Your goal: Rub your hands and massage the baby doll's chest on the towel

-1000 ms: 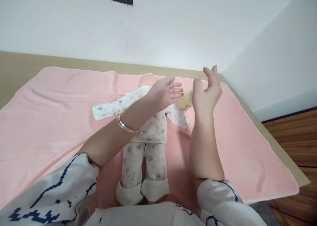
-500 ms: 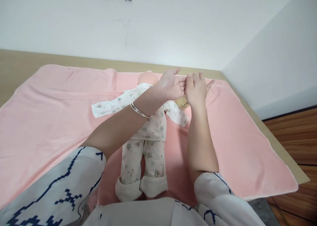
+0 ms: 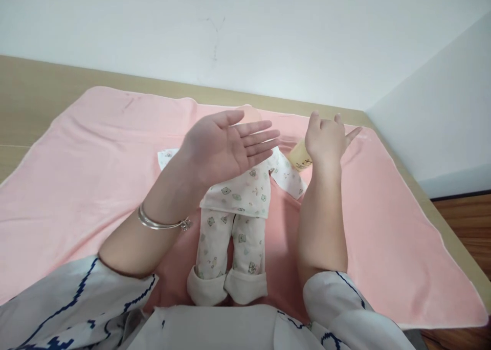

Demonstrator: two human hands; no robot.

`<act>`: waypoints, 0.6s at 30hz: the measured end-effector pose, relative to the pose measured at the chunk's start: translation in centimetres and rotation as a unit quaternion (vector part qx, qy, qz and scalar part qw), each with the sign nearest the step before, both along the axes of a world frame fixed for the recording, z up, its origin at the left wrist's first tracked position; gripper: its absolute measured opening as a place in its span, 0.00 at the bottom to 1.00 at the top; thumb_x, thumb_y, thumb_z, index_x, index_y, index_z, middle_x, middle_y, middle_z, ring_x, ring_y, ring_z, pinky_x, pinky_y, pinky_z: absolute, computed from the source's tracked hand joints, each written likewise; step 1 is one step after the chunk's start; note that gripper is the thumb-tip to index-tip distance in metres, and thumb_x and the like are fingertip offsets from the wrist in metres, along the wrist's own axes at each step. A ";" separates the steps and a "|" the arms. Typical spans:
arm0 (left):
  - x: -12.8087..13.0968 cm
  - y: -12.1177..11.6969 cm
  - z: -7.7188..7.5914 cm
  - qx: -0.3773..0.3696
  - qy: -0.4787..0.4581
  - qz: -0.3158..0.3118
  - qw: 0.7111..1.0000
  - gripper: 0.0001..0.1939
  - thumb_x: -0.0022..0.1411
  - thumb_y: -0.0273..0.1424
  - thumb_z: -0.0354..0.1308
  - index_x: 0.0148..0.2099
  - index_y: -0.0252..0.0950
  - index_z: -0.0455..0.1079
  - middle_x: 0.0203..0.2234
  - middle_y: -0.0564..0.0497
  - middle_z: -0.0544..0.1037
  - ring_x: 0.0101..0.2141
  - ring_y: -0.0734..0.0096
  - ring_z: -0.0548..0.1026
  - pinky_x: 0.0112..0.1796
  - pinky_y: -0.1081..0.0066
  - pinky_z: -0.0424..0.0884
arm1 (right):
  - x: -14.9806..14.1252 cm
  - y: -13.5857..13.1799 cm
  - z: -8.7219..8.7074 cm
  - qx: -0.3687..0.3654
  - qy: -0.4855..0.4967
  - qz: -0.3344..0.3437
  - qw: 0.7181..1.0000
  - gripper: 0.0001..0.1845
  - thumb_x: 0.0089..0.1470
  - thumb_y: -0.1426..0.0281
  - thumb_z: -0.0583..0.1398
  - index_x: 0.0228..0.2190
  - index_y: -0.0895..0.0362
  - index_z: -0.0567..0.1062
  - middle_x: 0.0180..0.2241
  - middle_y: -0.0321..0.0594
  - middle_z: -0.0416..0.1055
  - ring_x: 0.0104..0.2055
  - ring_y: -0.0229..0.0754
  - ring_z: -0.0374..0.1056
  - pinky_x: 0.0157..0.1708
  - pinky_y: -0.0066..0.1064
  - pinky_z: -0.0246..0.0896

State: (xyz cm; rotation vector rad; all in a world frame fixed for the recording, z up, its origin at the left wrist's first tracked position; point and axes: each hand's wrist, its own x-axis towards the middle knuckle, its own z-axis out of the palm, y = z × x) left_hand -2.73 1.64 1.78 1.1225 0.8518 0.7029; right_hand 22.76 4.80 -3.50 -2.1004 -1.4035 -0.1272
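A baby doll [image 3: 240, 196] in white printed pyjamas lies on its back on a pink towel [image 3: 84, 176], feet towards me. My left hand [image 3: 226, 145] hovers palm up over the doll's chest, fingers stretched out, holding nothing; a silver bracelet sits on that wrist. My right hand [image 3: 326, 140] is raised to the right of the doll's head, back of the hand towards me, fingers spread and empty. A small yellowish bottle [image 3: 299, 158] lies on the towel just left of that hand, partly hidden by it. The doll's head is mostly covered by my left hand.
The pink towel covers a light wooden tabletop [image 3: 30, 89] set against a white wall [image 3: 268, 38]. The table's right edge [image 3: 452, 242] drops to a dark wooden floor. My patterned white sleeves fill the bottom of the view.
My hands, pressed together palm to palm half a second ago, have come apart. The left hand drew back towards me and turned palm up; the right stayed near the bottle.
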 end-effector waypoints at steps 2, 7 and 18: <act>-1.3 -0.4 0.9 0.003 0.004 0.039 0.999 0.31 0.75 0.39 0.36 0.65 0.39 0.74 0.55 0.44 0.83 0.65 0.53 0.75 0.59 0.49 0.76 | 0.0 -0.1 0.1 -0.013 -0.011 -0.007 1.000 0.48 0.72 0.49 0.32 0.31 0.57 0.82 0.45 0.61 0.81 0.76 0.68 0.53 0.71 0.81 0.26; -3.7 -0.6 2.5 0.007 0.040 0.143 0.989 0.35 0.76 0.38 0.28 0.69 0.34 0.69 0.53 0.45 0.82 0.66 0.54 0.73 0.57 0.53 0.73 | 0.3 0.1 0.3 -0.013 -0.012 -0.005 1.000 0.43 0.73 0.50 0.35 0.28 0.56 0.80 0.41 0.59 0.80 0.72 0.67 0.61 0.71 0.80 0.33; -3.4 -1.1 2.5 -0.048 -0.089 0.159 0.982 0.34 0.75 0.34 0.26 0.73 0.28 0.57 0.66 0.44 0.73 0.68 0.65 0.71 0.57 0.66 0.74 | -1.0 -1.3 2.8 -0.039 0.075 -0.066 0.994 0.36 0.74 0.55 0.39 0.49 0.58 0.81 0.58 0.60 0.77 0.71 0.66 0.63 0.73 0.75 0.36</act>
